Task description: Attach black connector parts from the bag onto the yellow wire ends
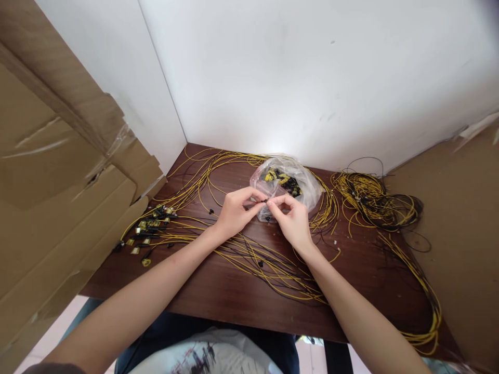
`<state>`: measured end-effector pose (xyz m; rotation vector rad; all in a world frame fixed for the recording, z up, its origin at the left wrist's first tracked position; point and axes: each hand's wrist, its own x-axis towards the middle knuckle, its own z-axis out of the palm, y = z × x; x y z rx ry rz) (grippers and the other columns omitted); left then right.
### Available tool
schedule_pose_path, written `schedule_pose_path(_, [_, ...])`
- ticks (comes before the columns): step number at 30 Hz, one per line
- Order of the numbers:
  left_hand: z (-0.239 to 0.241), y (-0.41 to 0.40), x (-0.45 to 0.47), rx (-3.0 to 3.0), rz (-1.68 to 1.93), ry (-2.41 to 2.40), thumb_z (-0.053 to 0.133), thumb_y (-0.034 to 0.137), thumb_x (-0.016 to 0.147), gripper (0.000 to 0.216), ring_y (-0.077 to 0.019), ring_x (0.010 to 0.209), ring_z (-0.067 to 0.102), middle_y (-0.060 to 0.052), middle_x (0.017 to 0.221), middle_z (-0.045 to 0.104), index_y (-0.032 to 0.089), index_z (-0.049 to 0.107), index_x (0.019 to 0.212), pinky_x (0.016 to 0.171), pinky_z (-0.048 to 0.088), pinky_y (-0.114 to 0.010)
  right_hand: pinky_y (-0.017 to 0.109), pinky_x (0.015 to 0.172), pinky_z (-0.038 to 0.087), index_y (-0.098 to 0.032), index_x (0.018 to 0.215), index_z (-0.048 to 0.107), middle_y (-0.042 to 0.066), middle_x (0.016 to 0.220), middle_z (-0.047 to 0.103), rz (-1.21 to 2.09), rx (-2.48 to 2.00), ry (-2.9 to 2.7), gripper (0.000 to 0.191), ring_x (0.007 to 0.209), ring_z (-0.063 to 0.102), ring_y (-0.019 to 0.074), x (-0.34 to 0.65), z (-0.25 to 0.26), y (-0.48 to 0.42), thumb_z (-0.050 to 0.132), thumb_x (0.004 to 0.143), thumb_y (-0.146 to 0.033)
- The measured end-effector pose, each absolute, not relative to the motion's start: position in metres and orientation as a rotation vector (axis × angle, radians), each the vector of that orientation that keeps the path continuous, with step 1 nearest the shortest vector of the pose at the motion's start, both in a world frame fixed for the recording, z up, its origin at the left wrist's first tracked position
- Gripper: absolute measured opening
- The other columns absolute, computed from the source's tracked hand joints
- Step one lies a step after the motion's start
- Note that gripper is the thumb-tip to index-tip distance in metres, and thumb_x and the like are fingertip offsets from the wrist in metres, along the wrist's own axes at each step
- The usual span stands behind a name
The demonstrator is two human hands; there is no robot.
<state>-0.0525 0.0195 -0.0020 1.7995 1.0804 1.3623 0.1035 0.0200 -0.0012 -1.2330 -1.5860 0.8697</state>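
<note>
My left hand [239, 209] and my right hand [290, 215] meet above the middle of the table. Thumb and fingertips of each hand pinch a small black piece [265, 201] between them; it is too small to make out its kind. Just behind the hands lies a clear plastic bag [310, 182], opened, with black and yellow small parts [286, 182] inside. Long yellow and black wires [268, 270] run across the table beneath my forearms.
At the left, wire ends carry black connectors with yellowish tabs [146, 228]. A tangled wire bundle [360, 200] lies at the back right, and more wires [429, 306] curve along the right edge. Cardboard [58, 171] stands at the left, cardboard [456, 218] at the right, a white wall [292, 78] behind.
</note>
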Motion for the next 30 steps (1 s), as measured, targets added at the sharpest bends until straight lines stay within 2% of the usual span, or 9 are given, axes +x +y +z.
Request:
schedule_pose_path(14, [0.0000,0.0182,-0.0495,1.677,1.380,1.029,0.064,0.020,0.076,0.008,-0.0162,0.084,0.064,-0.008,0.086,0.067,0.013,0.062,0.075,0.069,0.057,-0.026,0.030,0.070,0.046,-0.018,0.080,0.062,0.002,0.078,0.063,0.981,-1.139,-1.468,0.010,0.073,0.058,0.0152,0.1018,-0.0042,0.0207,0.062,0.077,-0.028])
schedule_pose_path(22, [-0.0072,0.0196,-0.0493,1.560,1.344,1.013,0.067,0.024,0.074,0.014,-0.0180,0.082,0.067,-0.009,0.088,0.069,0.012,0.062,0.077,0.071,0.058,-0.030,0.030,0.070,0.049,-0.020,0.081,0.055,-0.001,0.073,0.062,1.174,-1.079,-1.218,0.028,0.068,0.058,0.0134,0.0998,-0.0053,0.0241,0.074,0.063,-0.028])
schedule_pose_path(30, [-0.0049,0.0205,-0.0503,1.498,1.310,1.031,0.070,0.026,0.070,0.017,-0.0190,0.079,0.068,-0.010,0.086,0.071,0.012,0.062,0.076,0.072,0.058,-0.031,0.030,0.067,0.050,-0.018,0.074,0.055,0.001,0.071,0.062,1.151,-1.119,-1.258,0.027,0.065,0.059,0.0138,0.1018,-0.0043,0.0240,0.075,0.062,-0.033])
